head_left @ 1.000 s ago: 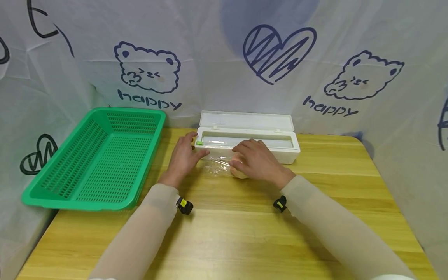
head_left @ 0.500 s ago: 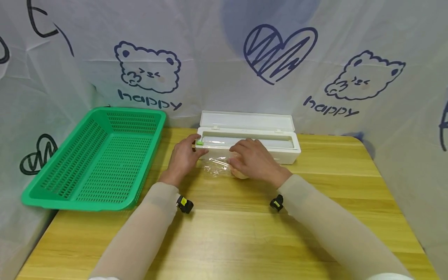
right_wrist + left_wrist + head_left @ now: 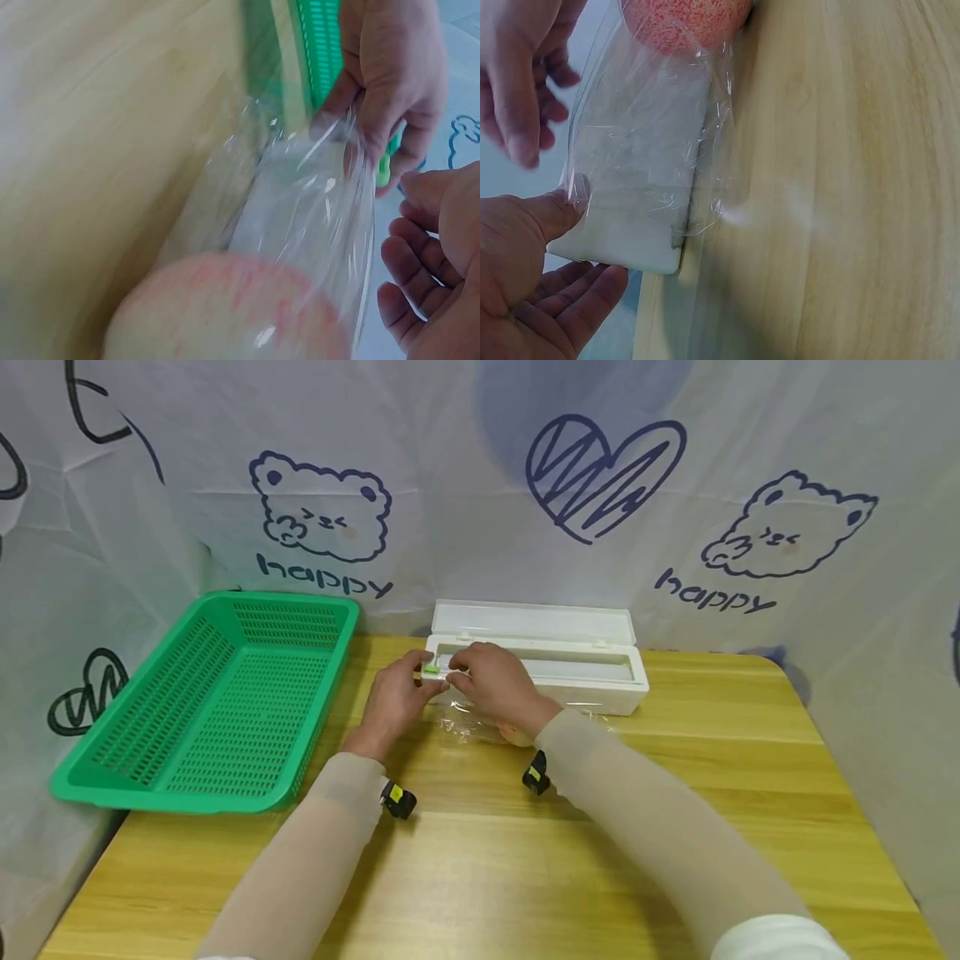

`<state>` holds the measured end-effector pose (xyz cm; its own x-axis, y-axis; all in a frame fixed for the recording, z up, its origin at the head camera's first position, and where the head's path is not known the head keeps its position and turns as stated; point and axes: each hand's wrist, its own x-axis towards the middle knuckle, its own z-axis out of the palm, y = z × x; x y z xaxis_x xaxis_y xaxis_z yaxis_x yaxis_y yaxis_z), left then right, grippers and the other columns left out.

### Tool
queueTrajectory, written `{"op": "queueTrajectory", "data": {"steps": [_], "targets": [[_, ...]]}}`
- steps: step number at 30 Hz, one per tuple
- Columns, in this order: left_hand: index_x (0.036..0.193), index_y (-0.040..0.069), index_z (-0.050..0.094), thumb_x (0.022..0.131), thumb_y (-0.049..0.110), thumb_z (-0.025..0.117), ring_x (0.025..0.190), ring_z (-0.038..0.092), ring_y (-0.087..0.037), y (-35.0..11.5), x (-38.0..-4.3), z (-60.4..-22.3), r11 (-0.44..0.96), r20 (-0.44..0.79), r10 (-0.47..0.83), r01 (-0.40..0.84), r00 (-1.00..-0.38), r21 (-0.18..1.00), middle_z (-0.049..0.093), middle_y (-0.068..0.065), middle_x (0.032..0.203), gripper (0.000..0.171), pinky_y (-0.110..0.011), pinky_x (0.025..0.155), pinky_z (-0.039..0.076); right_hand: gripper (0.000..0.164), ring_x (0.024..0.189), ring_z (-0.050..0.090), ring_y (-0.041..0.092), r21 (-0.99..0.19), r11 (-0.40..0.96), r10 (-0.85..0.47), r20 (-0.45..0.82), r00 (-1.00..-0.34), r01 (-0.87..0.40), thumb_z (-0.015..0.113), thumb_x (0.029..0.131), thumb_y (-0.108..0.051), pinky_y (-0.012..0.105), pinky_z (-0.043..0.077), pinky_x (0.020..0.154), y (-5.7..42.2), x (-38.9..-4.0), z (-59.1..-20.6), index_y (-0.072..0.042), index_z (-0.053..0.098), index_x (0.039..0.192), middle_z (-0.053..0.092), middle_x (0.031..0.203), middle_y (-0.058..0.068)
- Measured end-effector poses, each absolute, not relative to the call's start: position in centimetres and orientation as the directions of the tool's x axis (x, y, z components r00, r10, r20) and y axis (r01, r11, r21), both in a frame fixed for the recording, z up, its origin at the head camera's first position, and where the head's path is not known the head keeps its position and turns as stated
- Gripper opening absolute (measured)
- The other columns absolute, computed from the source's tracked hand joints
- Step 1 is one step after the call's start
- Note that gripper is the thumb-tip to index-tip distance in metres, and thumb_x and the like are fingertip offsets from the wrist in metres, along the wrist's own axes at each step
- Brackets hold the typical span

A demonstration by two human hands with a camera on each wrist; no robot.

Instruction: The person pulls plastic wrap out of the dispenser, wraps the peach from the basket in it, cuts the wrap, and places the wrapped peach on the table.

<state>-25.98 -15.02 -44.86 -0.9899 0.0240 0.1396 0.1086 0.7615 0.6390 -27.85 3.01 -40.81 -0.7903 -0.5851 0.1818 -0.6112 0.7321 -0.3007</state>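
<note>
A white cling film dispenser [image 3: 615, 700] lies near the back of the table, its lid standing up behind. My left hand [image 3: 393, 697] grips its left end, thumb over the front edge on the film and fingers round the end. Clear cling film [image 3: 641, 135] hangs down the front face. Against that front sits a round, red-streaked fruit [image 3: 225, 315], partly covered by film and, in the head view, by my right wrist. My right hand [image 3: 495, 685] is over the left part of the dispenser, fingers loosely bent, close to the green slide cutter [image 3: 431, 668]; nothing shows in its grasp.
A green plastic basket [image 3: 300, 760] stands on the left of the wooden table [image 3: 480, 877]. Behind, a white cloth [image 3: 450, 485] with drawn bears and a heart hangs right at the table's back edge.
My right hand has left the fruit and moved left and up over the dispenser toward the green cutter. The left hand keeps its hold on the dispenser's end.
</note>
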Motion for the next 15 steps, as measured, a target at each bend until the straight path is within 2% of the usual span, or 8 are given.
{"op": "queueTrajectory", "data": {"steps": [8, 15], "targets": [[0.123, 0.017, 0.059, 0.088, 0.035, 0.07, 0.094, 0.059, -0.026, -15.2, -26.0, -45.1, 0.774, 0.202, 0.022, 0.144, -0.979, 0.616, 0.066, -0.01, 0.109, 0.041, -0.045, 0.083, 0.051, 0.025, 0.09, 0.057, 0.018, -0.274, 0.738, -0.593, 0.172, -0.787, -0.616, 0.059, 0.097, -0.027, 0.035, 0.051, 0.082, 0.2, -28.8, -40.9, -0.013, 0.068, 0.115, 0.066, 0.098, 0.003], [0.122, 0.018, 0.06, 0.089, 0.033, 0.069, 0.093, 0.06, -0.024, -15.3, -25.9, -45.1, 0.777, 0.212, 0.002, 0.135, -0.977, 0.615, 0.066, -0.009, 0.108, 0.037, -0.044, 0.081, 0.051, 0.018, 0.087, 0.056, 0.018, -0.267, 0.734, -0.598, 0.182, -0.781, -0.624, 0.059, 0.096, -0.023, 0.034, 0.049, 0.081, -0.4, -29.5, -41.4, -0.015, 0.07, 0.108, 0.066, 0.09, 0.0]]}}
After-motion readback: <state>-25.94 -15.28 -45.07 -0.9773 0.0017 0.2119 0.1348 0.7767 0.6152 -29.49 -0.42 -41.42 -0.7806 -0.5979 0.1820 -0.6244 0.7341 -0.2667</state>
